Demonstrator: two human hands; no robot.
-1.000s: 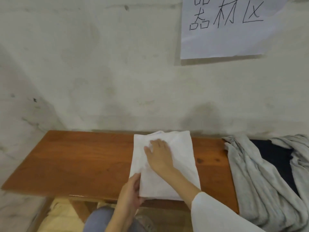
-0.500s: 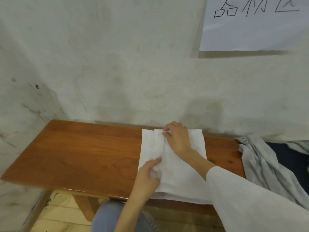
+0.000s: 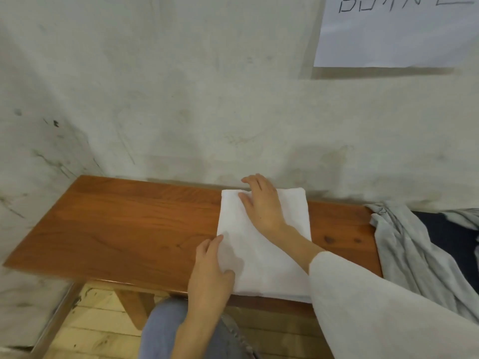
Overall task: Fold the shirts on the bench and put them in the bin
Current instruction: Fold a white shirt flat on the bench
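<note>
The white shirt [image 3: 267, 255] is lying folded into a narrow rectangle on the bench [image 3: 116, 229], a little right of its middle, the far end sitting close to the wall [image 3: 181, 99] and the near end reaching the bench's front edge; the right hand [image 3: 261, 206] is resting palm-down on the shirt's far end, fingers stretched out straight and gripping nothing, one finger reaching past the far edge; the left hand [image 3: 210, 270] is lying against the near-left edge, fingers fairly straight and pointing away along it, thumb pressing on top of the cloth; a white sleeve [image 3: 375, 320] is covering the right forearm; further right on the bench, apart from the folded shirt, a crumpled grey garment [image 3: 404, 255] is lying in a heap with a dark blue garment [image 3: 445, 242] showing amid it; a paper sign [image 3: 394, 35] with handwriting is hanging on the wall above; a denim-clad knee [image 3: 166, 332] is showing below the bench's front edge, over a plank floor [image 3: 98, 320].
</note>
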